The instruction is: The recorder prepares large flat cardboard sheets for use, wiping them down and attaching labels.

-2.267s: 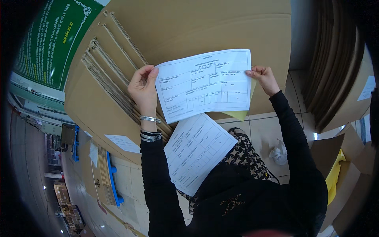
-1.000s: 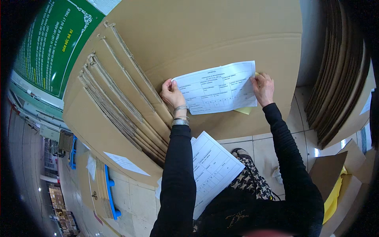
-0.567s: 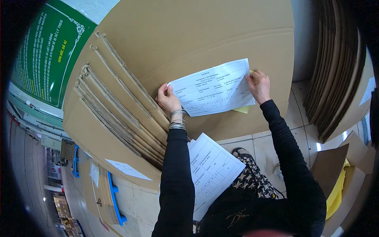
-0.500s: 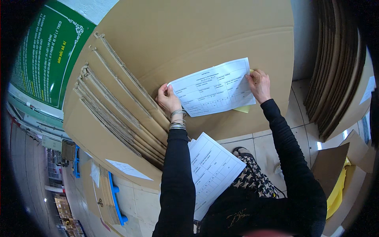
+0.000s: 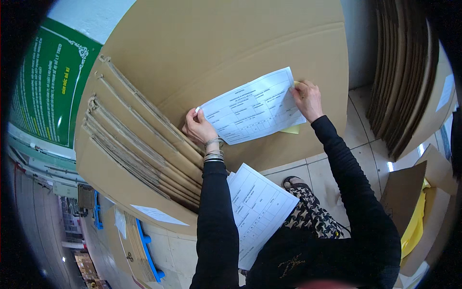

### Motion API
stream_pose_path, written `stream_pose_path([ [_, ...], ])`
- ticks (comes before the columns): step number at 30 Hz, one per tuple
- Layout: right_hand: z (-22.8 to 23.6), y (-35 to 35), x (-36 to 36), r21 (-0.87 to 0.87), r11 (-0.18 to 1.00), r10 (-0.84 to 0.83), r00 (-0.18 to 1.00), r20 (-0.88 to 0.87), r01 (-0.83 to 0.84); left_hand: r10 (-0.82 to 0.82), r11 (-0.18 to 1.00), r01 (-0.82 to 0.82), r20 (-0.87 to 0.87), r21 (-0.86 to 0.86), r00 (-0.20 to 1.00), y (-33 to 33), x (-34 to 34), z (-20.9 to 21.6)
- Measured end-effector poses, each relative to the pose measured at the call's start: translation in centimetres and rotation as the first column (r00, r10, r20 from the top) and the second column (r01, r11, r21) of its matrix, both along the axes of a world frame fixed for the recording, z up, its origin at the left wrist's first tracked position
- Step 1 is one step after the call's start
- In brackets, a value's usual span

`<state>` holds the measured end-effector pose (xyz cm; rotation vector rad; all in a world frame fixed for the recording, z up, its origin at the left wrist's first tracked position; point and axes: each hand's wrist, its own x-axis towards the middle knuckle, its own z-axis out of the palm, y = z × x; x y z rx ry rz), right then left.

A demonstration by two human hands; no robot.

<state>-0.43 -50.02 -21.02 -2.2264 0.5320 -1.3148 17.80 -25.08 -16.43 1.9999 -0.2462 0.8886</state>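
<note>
A white printed sheet (image 5: pixel 252 107) is stretched between my two hands in front of a large brown cardboard panel (image 5: pixel 308 45). My left hand (image 5: pixel 200 127), with bracelets at the wrist, pinches its left edge. At the upper right corner my right hand (image 5: pixel 308 100) grips it between thumb and fingers. Some yellow paper (image 5: pixel 291 129) peeks out behind the sheet's lower right corner and by my right fingers. More white printed sheets (image 5: pixel 262 212) stick out between my left forearm and my body. Whether the held sheet touches the cardboard, I cannot tell.
Several flattened cartons (image 5: pixel 139 144) lean upright at left, the outermost bearing a white label (image 5: pixel 159 215). Another carton stack (image 5: pixel 402 72) stands at right. An open box (image 5: pixel 402 190) with yellow material (image 5: pixel 415 226) sits lower right. A green sign (image 5: pixel 53 82) is at far left.
The view has shifted a little, so the cartons and sign sit slightly differently in it. Both hands keep hold of the sheet, which appears somewhat farther left.
</note>
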Motion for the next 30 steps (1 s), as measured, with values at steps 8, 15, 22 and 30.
stream_pose_path([
  [8, -0.3, 0.1, -0.7, 0.026, 0.999, 0.024, 0.999, -0.023, -0.023, -0.33, 0.572, 0.033, 0.192, 0.82, 0.924, 0.2, -5.4, -4.1],
  [15, 0.5, -7.3, -14.6, 0.171, 0.985, -0.016, 0.992, -0.125, 0.037, -0.456, -0.104, -0.044, -0.008, 0.994, 0.89, -6.2, -9.3, -5.8],
  [22, 3.7, -11.1, -54.3, 0.059, 0.657, -0.728, 0.653, -0.209, 0.751, -0.409, -0.15, 0.06, -0.118, 0.987, 0.905, -10.3, -11.0, -3.8],
  [30, 3.4, 1.2, -67.3, -0.815, 0.32, -0.754, -0.391, -0.528, 0.484, -0.526, -0.418, 0.041, -0.279, 0.908, 0.803, -6.7, -8.4, -7.3],
])
